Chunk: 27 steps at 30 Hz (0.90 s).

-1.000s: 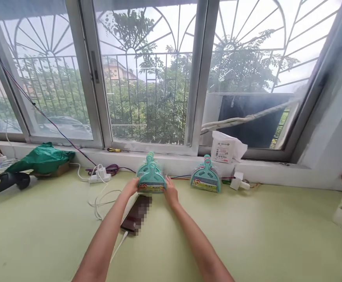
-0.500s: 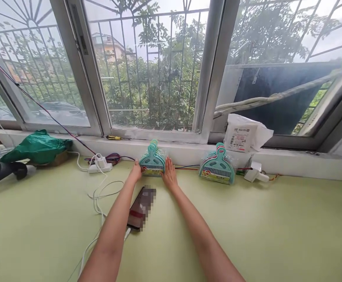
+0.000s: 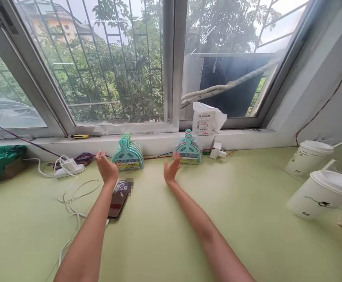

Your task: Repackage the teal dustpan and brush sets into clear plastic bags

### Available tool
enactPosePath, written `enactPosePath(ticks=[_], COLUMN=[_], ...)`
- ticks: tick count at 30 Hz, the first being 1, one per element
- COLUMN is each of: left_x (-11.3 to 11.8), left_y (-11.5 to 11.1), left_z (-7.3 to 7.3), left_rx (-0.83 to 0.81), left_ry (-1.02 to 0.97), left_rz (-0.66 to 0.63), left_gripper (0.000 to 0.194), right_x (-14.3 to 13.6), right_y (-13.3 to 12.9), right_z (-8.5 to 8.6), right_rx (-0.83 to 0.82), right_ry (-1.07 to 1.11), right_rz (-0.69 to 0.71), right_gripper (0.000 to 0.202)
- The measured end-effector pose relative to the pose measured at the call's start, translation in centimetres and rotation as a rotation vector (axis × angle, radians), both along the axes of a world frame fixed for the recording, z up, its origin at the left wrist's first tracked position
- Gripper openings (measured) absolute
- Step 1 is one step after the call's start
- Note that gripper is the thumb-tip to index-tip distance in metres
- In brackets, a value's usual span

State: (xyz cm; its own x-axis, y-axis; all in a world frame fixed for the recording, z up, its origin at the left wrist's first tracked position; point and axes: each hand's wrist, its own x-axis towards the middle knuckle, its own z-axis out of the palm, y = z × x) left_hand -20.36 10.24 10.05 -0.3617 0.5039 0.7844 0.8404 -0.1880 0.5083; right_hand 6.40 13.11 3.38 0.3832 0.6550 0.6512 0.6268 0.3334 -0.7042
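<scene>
A stack of plastic-wrapped dustpan-and-brush sets (image 3: pixel 127 156), turquoise with a yellow label, stands upright against the wall below the windowsill. My left hand (image 3: pixel 108 169) is just left of it, fingers apart and nothing in them. To the right stands a second stack of dustpan-and-brush sets (image 3: pixel 188 150), with red and turquoise edges showing. In front of its left side is my right hand (image 3: pixel 172 169), open, thumb spread from the fingers; whether it touches the stack I cannot tell. A dark phone (image 3: pixel 118 199) lies beside my left forearm, a white cable at its lower end.
Left of the hands are a white power strip (image 3: pixel 69 170), loose cables and a green plastic bag (image 3: pixel 1 158). A screwdriver (image 3: pixel 80 136) and a white package (image 3: pixel 207 120) rest on the sill. White lidded cups (image 3: pixel 308 156) with straws stand at the right.
Both hands have come off the left stack and opened. My right hand has moved right, to the other stack. The view has swung right, bringing the cups in.
</scene>
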Motion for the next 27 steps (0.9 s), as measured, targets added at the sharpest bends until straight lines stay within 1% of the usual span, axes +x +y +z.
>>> enactPosePath(ticks=[2, 3, 4, 5, 7, 9, 10, 12, 14, 17, 20, 23, 25, 27], left_x=[4.1, 6.5, 9.0, 11.5, 16.0, 19.2, 20.3, 21.2, 21.2, 20.8, 20.8, 20.9, 20.9, 20.9], left_y=[-1.3, -2.1, -2.9, -3.9, -6.0, -7.9, -8.7, -9.6, -9.7, -9.1, -8.6, -8.5, -8.5, -8.5], left_z=[0.5, 0.4, -0.1, -0.8, -3.0, -5.5, -6.7, -8.3, -8.9, -8.8, -8.5, -8.6, -8.7, -8.5], left_rx=[0.043, 0.050, 0.041, 0.004, -0.109, -0.230, -0.283, -0.351, -0.362, -0.352, -0.367, -0.376, -0.369, -0.374], left_ry=[-0.047, -0.085, -0.140, -0.214, -0.381, -0.488, -0.519, -0.547, -0.525, -0.478, -0.484, -0.510, -0.529, -0.588], left_rz=[-0.057, -0.096, -0.143, -0.203, -0.330, -0.449, -0.487, -0.557, -0.628, -0.682, -0.685, -0.670, -0.635, -0.593], left_gripper=[0.057, 0.055, 0.052, 0.049, 0.041, 0.034, 0.031, 0.025, 0.024, 0.024, 0.025, 0.029, 0.031, 0.031], right_x=[5.4, 8.1, 10.7, 12.9, 16.2, 17.7, 18.0, 18.2, 18.3, 18.9, 19.1, 18.8, 18.4, 18.3], right_y=[0.3, 0.5, 0.9, 1.2, 1.8, 2.3, 2.5, 3.0, 3.3, 3.7, 3.3, 1.6, -0.4, -2.7], right_z=[0.4, 0.6, 0.6, 0.5, 0.0, -0.6, -0.8, -1.1, -1.0, -0.8, -0.8, -1.7, -2.6, -3.6], right_rx=[-0.011, -0.032, -0.058, -0.081, -0.114, -0.160, -0.190, -0.249, -0.285, -0.310, -0.290, -0.270, -0.283, -0.309], right_ry=[0.187, 0.265, 0.319, 0.345, 0.317, 0.246, 0.213, 0.165, 0.117, 0.037, 0.075, 0.188, 0.284, 0.356], right_rz=[-0.211, -0.290, -0.337, -0.358, -0.302, -0.240, -0.217, -0.195, -0.185, -0.164, -0.078, 0.013, 0.043, 0.069], right_gripper=[0.053, 0.051, 0.048, 0.045, 0.037, 0.031, 0.030, 0.028, 0.025, 0.016, 0.010, 0.013, 0.014, 0.012])
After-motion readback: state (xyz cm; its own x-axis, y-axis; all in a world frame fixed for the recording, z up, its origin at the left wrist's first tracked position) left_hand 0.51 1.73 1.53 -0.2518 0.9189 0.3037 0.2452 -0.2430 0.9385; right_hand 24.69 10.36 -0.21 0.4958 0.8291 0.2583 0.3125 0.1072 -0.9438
